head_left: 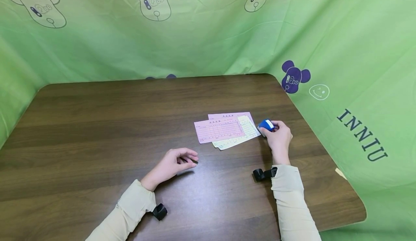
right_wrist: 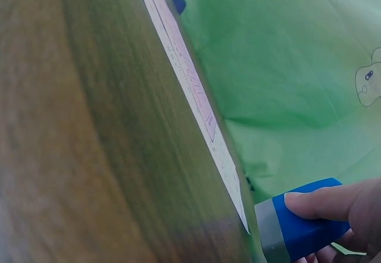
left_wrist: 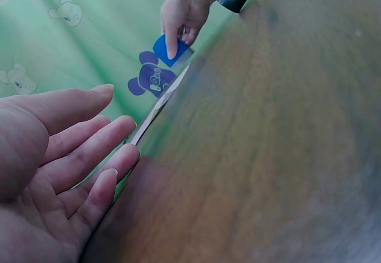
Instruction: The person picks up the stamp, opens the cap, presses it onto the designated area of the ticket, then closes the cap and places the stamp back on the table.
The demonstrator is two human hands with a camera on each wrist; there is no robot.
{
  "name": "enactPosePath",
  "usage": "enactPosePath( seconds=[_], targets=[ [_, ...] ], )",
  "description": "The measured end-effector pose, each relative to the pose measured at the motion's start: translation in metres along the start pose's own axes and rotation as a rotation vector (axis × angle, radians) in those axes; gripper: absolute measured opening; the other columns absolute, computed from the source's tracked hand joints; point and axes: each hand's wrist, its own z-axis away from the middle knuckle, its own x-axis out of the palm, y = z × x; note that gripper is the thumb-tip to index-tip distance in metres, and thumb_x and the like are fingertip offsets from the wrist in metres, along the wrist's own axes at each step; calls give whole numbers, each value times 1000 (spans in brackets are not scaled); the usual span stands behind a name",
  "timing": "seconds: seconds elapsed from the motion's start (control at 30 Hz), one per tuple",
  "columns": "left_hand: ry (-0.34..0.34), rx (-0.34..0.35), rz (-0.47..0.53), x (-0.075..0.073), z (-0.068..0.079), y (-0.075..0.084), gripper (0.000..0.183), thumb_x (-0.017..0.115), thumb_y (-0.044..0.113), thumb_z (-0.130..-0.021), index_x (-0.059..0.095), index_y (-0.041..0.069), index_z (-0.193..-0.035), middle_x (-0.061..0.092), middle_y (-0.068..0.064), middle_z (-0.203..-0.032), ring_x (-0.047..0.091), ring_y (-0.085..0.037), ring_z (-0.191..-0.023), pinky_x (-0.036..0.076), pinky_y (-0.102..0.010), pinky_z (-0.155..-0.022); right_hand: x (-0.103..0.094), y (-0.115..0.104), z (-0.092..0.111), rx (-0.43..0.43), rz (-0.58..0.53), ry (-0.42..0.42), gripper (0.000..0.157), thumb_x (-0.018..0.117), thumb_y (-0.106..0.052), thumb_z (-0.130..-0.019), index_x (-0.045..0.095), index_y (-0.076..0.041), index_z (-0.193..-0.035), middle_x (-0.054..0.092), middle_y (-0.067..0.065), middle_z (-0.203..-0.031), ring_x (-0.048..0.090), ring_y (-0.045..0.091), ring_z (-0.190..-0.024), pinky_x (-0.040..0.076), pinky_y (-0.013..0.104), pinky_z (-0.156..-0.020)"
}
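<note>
My right hand (head_left: 280, 139) grips a blue self-inking stamp (head_left: 266, 125) with a pale label on top, right by the right edge of the paper slips. In the right wrist view the thumb presses along the blue body of the stamp (right_wrist: 312, 215), and its grey base points toward the papers. Pink printed forms (head_left: 217, 129) overlap pale green ones (head_left: 248, 127) in a loose stack. Nearer to me and to the left, my left hand (head_left: 172, 164) hovers low over the table, fingers loosely bent. Its palm shows nothing held in the left wrist view.
The brown wooden table (head_left: 97, 132) has rounded corners. Behind it and along its right side hangs a green printed curtain (head_left: 208, 42). A black wrist camera (head_left: 160, 211) sticks out from the left sleeve, another black camera (head_left: 259, 175) from the right.
</note>
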Motion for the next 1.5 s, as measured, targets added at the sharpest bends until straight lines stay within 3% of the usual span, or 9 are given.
enactPosePath(
  seconds=[0.93, 1.17, 1.5],
  targets=[
    [0, -12, -4, 1, 0, -1, 26, 71, 12, -87, 68, 2, -110, 74, -12, -102, 65, -5, -84, 49, -19, -71, 1, 1, -1, 20, 34, -50, 53, 75, -17, -83, 56, 4, -128, 61, 29, -122, 52, 41, -118, 37, 52, -103],
    [4, -5, -6, 0, 1, -1, 25, 71, 12, -87, 68, 1, -110, 74, -13, -101, 65, -4, -83, 49, -19, -71, 2, -2, 2, -15, 6, 0, 47, 75, -15, -82, 58, 1, -123, 62, 26, -122, 56, 39, -116, 36, 48, -103],
    [4, -3, -17, 0, 1, 1, 24, 71, 11, -87, 68, 2, -108, 74, -12, -101, 64, -3, -84, 50, -19, -70, 6, -6, 5, -164, -60, 142, 41, 74, -7, -81, 59, 4, -118, 59, 23, -117, 55, 38, -108, 35, 45, -100]
  ],
)
